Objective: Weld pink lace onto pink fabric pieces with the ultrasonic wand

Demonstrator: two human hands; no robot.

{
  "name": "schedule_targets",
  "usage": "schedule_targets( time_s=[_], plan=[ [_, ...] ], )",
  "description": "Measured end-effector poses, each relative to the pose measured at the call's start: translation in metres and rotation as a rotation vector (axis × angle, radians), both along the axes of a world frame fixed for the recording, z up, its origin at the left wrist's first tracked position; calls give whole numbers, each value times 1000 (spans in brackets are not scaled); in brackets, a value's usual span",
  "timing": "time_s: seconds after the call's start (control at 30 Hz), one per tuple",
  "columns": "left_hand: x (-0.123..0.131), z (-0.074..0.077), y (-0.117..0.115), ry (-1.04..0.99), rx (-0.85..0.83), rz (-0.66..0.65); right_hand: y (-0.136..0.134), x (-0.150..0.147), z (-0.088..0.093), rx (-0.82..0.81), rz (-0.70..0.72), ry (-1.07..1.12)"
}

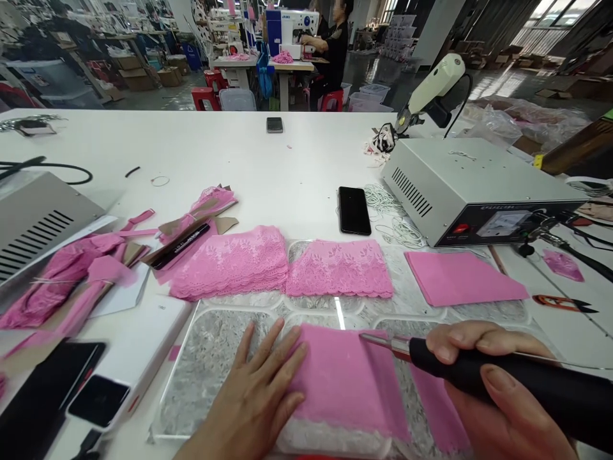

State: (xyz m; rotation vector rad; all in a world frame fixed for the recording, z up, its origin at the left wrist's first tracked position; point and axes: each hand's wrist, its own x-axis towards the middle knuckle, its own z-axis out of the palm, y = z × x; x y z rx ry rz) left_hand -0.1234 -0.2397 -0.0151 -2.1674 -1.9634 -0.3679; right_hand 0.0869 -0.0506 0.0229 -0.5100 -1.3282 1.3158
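Mat [205,348]: bears the panel [347,380], near centre.
Left hand [261,393]: spread, fingertips at panel's left edge.
Right hand [507,412]: wrapped around tool [428,358].
Panel: apparently mid-work; completed portion indiscernible.
Lace [234,262], cloth [464,279]: beyond, presumably remaining.
Tip [376,338]: at panel's upper edge.

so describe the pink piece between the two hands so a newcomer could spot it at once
On the white table, find the grey marbled surface at the near edge. There lies a plain pink piece, left hand at its left side. Unlike the lace pieces and the plain stack beyond, it alone has the metal tip of the black-handled tool at its far edge.
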Motion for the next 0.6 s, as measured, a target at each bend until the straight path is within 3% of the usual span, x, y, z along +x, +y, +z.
schedule_targets(
  time_s=[0.6],
  plan=[
    [2,-1,-3,-26,49,19,-18,-33,6,-63,107,-12]
  ],
)
